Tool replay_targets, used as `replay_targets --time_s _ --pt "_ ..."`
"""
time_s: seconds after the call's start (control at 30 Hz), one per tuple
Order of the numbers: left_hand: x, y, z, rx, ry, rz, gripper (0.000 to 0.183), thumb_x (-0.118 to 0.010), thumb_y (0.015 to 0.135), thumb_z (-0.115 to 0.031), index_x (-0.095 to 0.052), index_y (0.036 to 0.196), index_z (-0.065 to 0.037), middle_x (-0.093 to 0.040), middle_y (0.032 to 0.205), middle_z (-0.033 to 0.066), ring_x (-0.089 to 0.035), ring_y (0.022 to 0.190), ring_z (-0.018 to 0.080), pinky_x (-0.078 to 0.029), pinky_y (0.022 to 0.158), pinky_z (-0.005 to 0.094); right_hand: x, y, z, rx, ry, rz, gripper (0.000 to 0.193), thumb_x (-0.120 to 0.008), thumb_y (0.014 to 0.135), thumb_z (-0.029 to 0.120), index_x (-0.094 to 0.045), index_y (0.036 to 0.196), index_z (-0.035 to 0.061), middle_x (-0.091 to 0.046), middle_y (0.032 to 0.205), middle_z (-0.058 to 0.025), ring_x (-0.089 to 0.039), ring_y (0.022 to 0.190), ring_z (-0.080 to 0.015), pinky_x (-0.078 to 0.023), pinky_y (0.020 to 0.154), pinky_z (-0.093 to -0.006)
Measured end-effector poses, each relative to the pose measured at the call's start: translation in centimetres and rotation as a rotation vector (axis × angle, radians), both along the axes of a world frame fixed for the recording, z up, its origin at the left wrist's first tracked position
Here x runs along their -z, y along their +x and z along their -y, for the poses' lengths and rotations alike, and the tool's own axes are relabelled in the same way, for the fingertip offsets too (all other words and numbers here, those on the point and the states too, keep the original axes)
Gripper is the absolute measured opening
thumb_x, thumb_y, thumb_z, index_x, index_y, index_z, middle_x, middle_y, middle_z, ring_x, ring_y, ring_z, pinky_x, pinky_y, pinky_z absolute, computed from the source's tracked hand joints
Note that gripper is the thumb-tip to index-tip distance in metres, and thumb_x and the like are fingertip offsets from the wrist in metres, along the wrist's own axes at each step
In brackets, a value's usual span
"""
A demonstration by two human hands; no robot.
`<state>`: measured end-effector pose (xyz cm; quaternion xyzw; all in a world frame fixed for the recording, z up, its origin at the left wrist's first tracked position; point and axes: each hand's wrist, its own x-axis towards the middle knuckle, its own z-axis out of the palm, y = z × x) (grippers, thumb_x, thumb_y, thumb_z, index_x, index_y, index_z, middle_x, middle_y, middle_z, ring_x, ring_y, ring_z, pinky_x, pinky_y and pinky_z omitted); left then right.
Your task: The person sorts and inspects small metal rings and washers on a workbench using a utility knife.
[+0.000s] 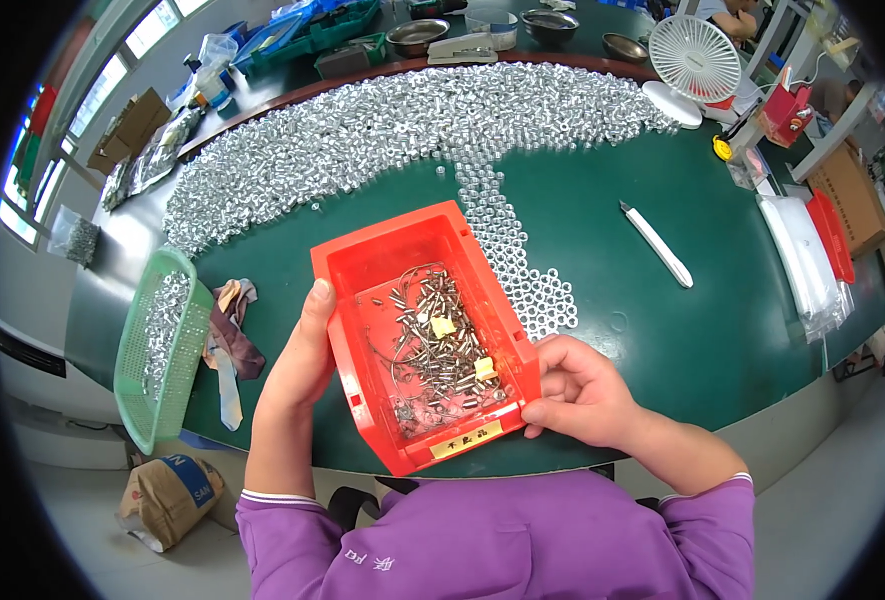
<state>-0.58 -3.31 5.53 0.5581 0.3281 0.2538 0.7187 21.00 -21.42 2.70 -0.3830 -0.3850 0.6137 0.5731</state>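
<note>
Between my hands is a red plastic bin (363, 405), tilted so its inside shows. My left hand (308, 335) grips its left wall, thumb over the rim. The fingers of my right hand (583, 392) are closed on its near right corner. Inside lies a loose heap of small metal pins and bits (433, 350), with some thin wire and two small yellow pieces (444, 327). A yellow label (466, 438) is stuck on the near wall. Behind the bin, silver ring-shaped metal parts (545, 303) lie in a single layer on the green table (623, 240).
A large mound of silver metal parts (413, 120) curves along the table's far side. A green basket (133, 400) of parts and a crumpled cloth (233, 335) are at left. On the right lie a white pen-shaped cutter (658, 245) and plastic bags (808, 260); a white fan (695, 60) stands behind.
</note>
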Motion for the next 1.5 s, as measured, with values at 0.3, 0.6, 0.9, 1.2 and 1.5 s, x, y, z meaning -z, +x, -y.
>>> replay_targets --time_s 0.3,0.6,0.9,1.2,1.5 --pt "1.6 0.9 0.8 -0.081 -0.162 0.319 0.075 -0.041 0.084 -0.059 -0.034 0.133 -0.002 -0.047 0.127 0.016 -0.051 0.113 0.0271 -0.043 0.094 0.0422 0.4 1.4 -0.4 0.067 0.353 -0.081 0.048 -0.068 0.079 0.002 -0.045 0.12 -0.0009 -0.043 0.117 -0.011 -0.062 0.094 -0.0201 -0.054 0.077 -0.0304" --pt "2.9 0.8 0.5 -0.166 -0.105 0.463 0.077 -0.041 0.084 -0.06 -0.032 0.134 -0.002 -0.043 0.13 0.0152 -0.045 0.119 0.026 -0.038 0.099 0.0405 0.8 1.9 -1.0 0.102 0.144 -0.023 0.051 -0.066 0.084 0.018 -0.038 0.124 0.0024 -0.054 0.105 -0.0128 -0.062 0.087 -0.0192 -0.053 0.075 -0.032" --pt "2.9 1.1 1.1 -0.218 0.093 0.431 0.076 -0.042 0.085 -0.06 -0.031 0.134 -0.002 -0.043 0.131 0.0136 -0.044 0.12 0.0254 -0.036 0.101 0.0402 0.7 1.9 -1.6 0.018 0.03 -0.008 0.047 -0.063 0.085 0.016 -0.038 0.123 0.0018 -0.054 0.11 -0.0151 -0.061 0.096 -0.0228 -0.051 0.084 -0.0367" --pt "3.6 1.3 1.9 -0.14 0.064 0.316 0.088 -0.042 0.08 -0.072 -0.019 0.139 -0.011 -0.041 0.129 0.0081 -0.045 0.115 0.0195 -0.041 0.093 0.0362 0.2 0.5 -1.9 0.015 -0.06 0.041 0.043 -0.057 0.09 0.02 -0.04 0.126 0.0016 -0.054 0.118 -0.0126 -0.058 0.104 -0.0224 -0.05 0.087 -0.0367" --pt "3.2 1.2 1.2 0.238 0.118 0.233 0.107 -0.03 0.068 -0.086 -0.012 0.14 -0.009 -0.039 0.134 0.0147 -0.056 0.105 0.0247 -0.051 0.081 0.0354 -2.9 2.6 0.0 0.213 -0.071 -0.212 0.034 -0.051 0.091 0.012 -0.043 0.123 0.0029 -0.056 0.116 -0.0088 -0.059 0.102 -0.0175 -0.052 0.086 -0.0311"
